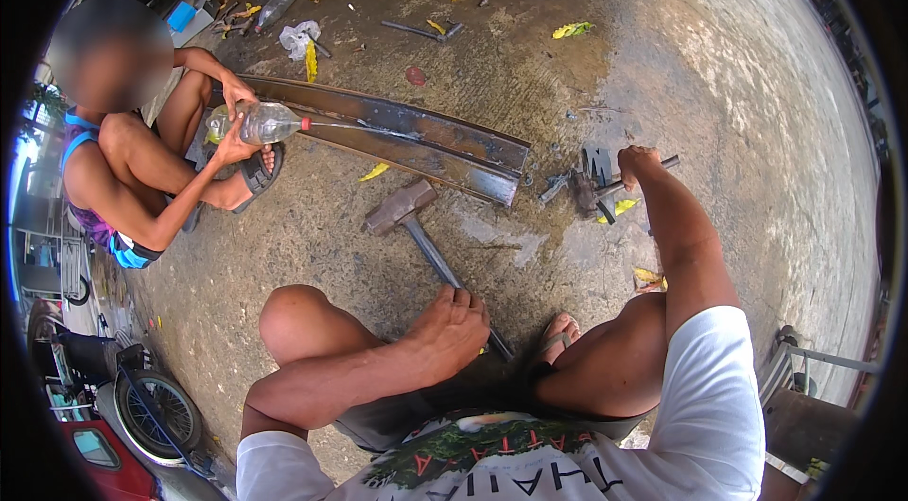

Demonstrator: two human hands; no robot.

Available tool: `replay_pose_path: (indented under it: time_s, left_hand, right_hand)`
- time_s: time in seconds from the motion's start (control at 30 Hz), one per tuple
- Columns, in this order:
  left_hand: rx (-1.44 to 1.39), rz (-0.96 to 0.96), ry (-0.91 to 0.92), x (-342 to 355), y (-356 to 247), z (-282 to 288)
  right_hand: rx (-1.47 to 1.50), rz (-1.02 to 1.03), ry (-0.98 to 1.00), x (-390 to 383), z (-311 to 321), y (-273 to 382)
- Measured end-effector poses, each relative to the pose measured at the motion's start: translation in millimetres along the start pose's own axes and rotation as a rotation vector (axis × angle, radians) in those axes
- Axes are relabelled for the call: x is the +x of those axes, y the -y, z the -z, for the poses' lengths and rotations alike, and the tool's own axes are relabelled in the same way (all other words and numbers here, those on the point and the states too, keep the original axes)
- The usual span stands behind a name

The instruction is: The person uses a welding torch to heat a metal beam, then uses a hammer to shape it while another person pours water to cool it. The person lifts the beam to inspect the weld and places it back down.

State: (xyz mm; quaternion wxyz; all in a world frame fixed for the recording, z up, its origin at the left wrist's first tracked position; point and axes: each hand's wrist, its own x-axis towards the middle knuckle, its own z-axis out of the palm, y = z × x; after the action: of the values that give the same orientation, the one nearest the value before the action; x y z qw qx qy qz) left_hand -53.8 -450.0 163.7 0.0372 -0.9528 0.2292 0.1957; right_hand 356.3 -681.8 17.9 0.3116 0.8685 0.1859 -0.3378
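Observation:
I squat on wet concrete. My left hand [456, 326] grips the handle of a sledgehammer [402, 206], whose head rests on the ground in front of my knee. My right hand [637, 163] is stretched forward and closed on a metal rod tool [653, 169] beside a small pile of metal parts [588, 184]. Long rusty steel leaf-spring bars [407, 137] lie across the ground beyond the hammer. A person squatting at the left squeezes a clear plastic bottle [263, 123], squirting liquid onto the bars.
A motorcycle wheel [161, 411] and a red vehicle part stand at the lower left. Another bottle [280, 1], crumpled plastic [299, 35], a loose rod [416, 30] and yellow leaves lie on the far ground. A metal frame [804, 378] stands at my right.

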Motion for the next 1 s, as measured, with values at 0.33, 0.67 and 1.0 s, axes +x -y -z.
replay_pose_path:
  time_s: [0.33,0.67,1.0]
  left_hand:
    - [0.01,-0.005,-0.017,1.0,-0.3,-2.4]
    - [0.017,-0.014,0.015,1.6,0.6,1.9]
    - [0.083,-0.014,-0.178,2.5,1.8,-14.4]
  right_hand:
    - [-0.025,-0.02,-0.037,7.3,-6.2,0.2]
    - [-0.014,-0.001,-0.007,1.7,-1.6,-0.7]
    - [0.006,0.003,-0.074,-4.3,-4.0,2.9]
